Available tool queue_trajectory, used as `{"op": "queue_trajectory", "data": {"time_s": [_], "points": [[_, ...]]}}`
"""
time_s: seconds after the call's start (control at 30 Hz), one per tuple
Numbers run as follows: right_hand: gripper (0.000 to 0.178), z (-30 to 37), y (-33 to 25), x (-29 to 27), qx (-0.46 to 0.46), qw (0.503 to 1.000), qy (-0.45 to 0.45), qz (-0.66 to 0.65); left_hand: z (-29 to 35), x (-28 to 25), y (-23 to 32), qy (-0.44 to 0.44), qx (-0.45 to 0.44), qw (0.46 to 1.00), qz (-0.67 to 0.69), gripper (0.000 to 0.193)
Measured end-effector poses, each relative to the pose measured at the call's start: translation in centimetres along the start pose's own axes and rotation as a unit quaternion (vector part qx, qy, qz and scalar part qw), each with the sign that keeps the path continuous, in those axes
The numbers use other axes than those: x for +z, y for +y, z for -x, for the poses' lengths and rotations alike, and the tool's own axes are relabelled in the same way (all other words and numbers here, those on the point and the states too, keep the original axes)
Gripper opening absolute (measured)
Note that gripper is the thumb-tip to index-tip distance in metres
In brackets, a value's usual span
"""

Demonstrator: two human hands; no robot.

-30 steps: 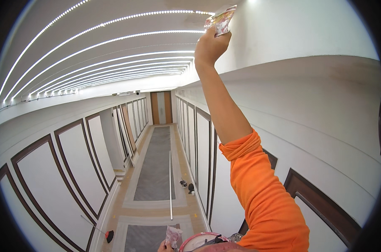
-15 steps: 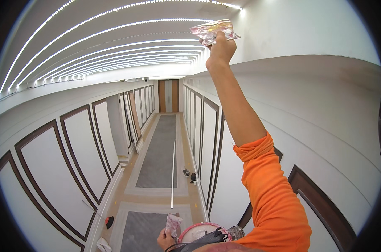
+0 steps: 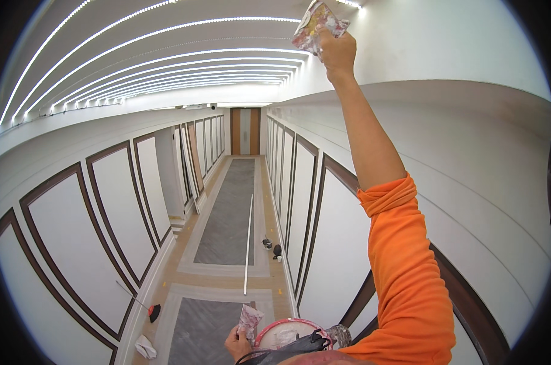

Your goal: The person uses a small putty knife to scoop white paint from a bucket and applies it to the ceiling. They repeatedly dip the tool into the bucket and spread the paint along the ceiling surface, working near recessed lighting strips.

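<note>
High overhead, my right hand (image 3: 339, 53) is closed on a flat filling scraper (image 3: 312, 27) smeared with pink, white and yellow filler. It is up at the edge of the lit ceiling, by the white face above the right wall; whether the blade touches is hard to tell. Low down, my left hand (image 3: 238, 342) grips a second filling scraper (image 3: 250, 319), also smeared pink and white. Just right of that hand stands a bucket (image 3: 274, 326) with a pink-red rim and whitish filler inside. A dark strap or cloth crosses its near side.
Rows of light strips (image 3: 184, 27) line the ceiling. A long white strip (image 3: 249, 243) lies on the corridor floor, with small dark items (image 3: 277, 250) beside it. At left are a broom (image 3: 154, 312) and a white cloth (image 3: 145, 347). Framed panels (image 3: 69, 207) cover the walls.
My right hand has moved up and a little right with its scraper, whose blade has tilted steeper. My left hand has barely moved. The view has shifted slightly.
</note>
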State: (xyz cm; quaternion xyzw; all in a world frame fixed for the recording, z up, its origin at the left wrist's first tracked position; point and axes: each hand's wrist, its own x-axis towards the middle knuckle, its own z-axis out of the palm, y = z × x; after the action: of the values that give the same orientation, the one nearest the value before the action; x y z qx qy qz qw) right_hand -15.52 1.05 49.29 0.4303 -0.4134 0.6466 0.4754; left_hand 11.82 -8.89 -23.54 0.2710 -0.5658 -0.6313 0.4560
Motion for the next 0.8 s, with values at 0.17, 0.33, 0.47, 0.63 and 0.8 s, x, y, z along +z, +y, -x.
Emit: {"op": "queue_trajectory", "data": {"time_s": [0.17, 0.33, 0.47, 0.63, 0.8], "points": [[0.020, 1.4, -2.4, -0.3, 0.083, 0.981, -0.173, -0.032, -0.6, -0.7, -0.6, 0.007, -0.016, 1.000, 0.013, 0.020], [0.031, 13.2, -4.6, -4.8, 0.230, 0.906, -0.323, -0.148, -2.2, -0.9, 4.6, -0.061, -0.084, 0.995, -0.006, 0.022], [0.036, 27.0, -6.9, -8.3, 0.368, 0.852, -0.368, -0.060, -3.9, -0.2, 8.0, -0.044, -0.166, 0.963, 0.205, 0.027], [0.029, 30.9, -5.3, -9.2, 0.326, 0.913, -0.228, -0.094, -5.0, 1.8, 11.4, -0.154, -0.145, 0.967, 0.144, 0.030], [0.027, 15.7, -3.3, -6.6, 0.125, 0.979, -0.140, -0.080, -4.5, 0.7, 5.4, -0.146, -0.043, 0.986, -0.061, 0.023]]}}
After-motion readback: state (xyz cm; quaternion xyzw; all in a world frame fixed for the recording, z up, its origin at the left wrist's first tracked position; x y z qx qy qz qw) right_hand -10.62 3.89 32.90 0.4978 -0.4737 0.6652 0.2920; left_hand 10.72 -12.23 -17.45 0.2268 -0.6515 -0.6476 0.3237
